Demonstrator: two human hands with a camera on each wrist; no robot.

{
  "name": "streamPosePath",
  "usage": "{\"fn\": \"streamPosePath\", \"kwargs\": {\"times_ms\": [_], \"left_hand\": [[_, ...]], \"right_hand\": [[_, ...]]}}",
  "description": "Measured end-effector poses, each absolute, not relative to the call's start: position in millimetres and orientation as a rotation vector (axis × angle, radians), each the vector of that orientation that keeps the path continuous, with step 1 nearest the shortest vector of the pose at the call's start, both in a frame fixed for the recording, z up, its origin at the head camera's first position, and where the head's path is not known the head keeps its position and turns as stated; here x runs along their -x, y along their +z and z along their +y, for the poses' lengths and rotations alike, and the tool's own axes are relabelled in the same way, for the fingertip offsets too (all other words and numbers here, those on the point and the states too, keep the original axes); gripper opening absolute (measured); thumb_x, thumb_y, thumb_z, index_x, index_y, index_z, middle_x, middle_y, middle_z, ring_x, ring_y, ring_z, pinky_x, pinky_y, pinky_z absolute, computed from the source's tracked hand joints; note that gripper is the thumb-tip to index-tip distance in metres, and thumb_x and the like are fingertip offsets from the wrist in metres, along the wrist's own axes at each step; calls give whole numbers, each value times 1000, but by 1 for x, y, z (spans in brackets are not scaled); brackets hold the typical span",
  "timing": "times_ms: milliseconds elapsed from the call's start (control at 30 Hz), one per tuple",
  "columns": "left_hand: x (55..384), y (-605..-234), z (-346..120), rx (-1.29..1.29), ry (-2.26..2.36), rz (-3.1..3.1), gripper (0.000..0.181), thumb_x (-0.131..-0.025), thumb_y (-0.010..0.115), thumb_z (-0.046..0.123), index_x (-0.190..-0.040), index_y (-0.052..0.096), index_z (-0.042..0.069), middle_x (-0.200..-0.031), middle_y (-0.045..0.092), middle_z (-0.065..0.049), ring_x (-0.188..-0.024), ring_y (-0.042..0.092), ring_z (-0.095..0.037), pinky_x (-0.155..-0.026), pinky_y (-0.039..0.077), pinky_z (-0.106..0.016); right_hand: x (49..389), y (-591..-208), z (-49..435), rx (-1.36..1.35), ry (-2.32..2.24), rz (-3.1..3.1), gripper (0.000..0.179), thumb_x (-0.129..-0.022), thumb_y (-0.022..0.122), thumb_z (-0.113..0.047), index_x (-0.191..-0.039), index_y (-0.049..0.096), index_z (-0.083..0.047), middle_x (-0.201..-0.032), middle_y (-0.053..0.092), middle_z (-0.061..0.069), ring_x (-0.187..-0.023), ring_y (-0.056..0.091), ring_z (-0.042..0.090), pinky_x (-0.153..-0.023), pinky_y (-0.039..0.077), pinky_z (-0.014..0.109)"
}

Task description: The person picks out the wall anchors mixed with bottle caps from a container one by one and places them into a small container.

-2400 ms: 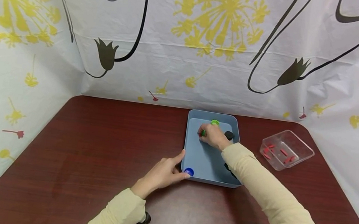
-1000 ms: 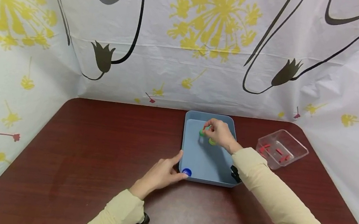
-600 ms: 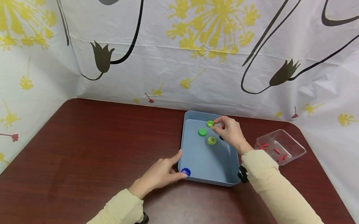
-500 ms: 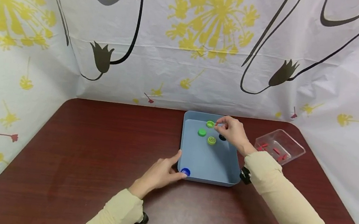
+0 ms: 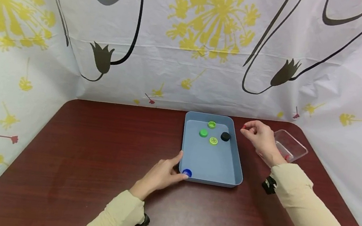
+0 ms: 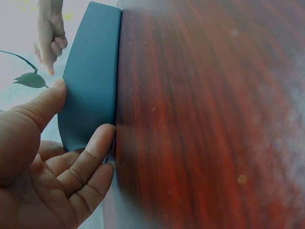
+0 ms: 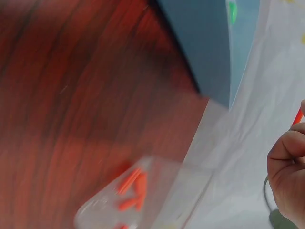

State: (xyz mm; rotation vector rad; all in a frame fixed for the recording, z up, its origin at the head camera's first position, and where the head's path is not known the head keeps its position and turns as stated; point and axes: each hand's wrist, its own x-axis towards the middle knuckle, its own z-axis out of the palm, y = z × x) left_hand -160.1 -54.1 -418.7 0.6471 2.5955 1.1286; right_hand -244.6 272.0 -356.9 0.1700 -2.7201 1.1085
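In the head view a shallow blue-grey tray (image 5: 212, 163) rests on the table. My left hand (image 5: 160, 175) grips its near left corner, with the thumb at the front rim beside a blue bottle cap (image 5: 187, 172) and the fingers along the left wall. A green cap (image 5: 203, 133), two lime caps (image 5: 213, 141) and a black cap (image 5: 225, 136) also lie inside. Right of the tray, my right hand (image 5: 261, 139) pinches a small red stick (image 5: 243, 127) above the table; its tip shows at the right edge of the right wrist view.
A clear plastic box (image 5: 292, 143) stands right of the tray, partly behind my right hand. Several red sticks (image 7: 131, 183) lie in it, seen in the right wrist view. A patterned white sheet (image 5: 173, 70) hangs behind the dark red wooden table (image 5: 112, 138).
My right hand has moved from over the green cap, out of the tray to the right, carrying the red stick. The caps it covered now show. My left hand stays at the corner.
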Motion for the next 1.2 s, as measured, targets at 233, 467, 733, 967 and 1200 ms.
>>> {"fn": "streamPosePath", "kwargs": {"times_ms": [233, 467, 733, 967, 1200], "left_hand": [[159, -418, -53, -662, 1125, 2604, 80, -89, 64, 38, -149, 23, 6, -78, 69, -1, -63, 59, -2, -66, 46, -25], [159, -418, -53, -669, 1123, 2603, 80, -89, 64, 38, -149, 23, 5, -68, 65, 3, -57, 55, -1, -64, 44, -24], [160, -419, -53, -656, 1138, 2586, 80, -89, 63, 38, -150, 21, 6, -67, 63, 4, -58, 56, -3, -62, 44, -24], [160, -419, -54, -655, 1131, 2591, 81, -89, 63, 39, -150, 21, 7, -71, 65, 3, -60, 57, -3, -64, 45, -25], [160, -419, -55, -653, 1120, 2602, 81, -89, 63, 40, -150, 22, 7, -72, 66, 2, -61, 57, -3, -64, 45, -25]], "right_hand": [[230, -361, 306, -97, 931, -2705, 25, -91, 63, -22, -103, 61, 0, -66, 54, 6, -47, 46, 6, -49, 37, 24], [217, -368, 330, -18, 875, -2707, 30, -91, 63, -23, -105, 61, 4, -68, 57, 7, -50, 45, 3, -51, 38, 23], [210, -374, 345, -12, 822, -2695, 26, -89, 65, -15, -100, 61, 8, -60, 50, 4, -43, 41, 3, -42, 37, 23], [204, -381, 354, -50, 750, -2672, 23, -85, 68, -10, -97, 62, 9, -57, 51, 5, -44, 37, 0, -43, 33, 23], [201, -389, 361, -104, 617, -2650, 22, -79, 73, -7, -90, 63, 9, -69, 65, 21, -50, 43, -4, -45, 36, 25]]}}
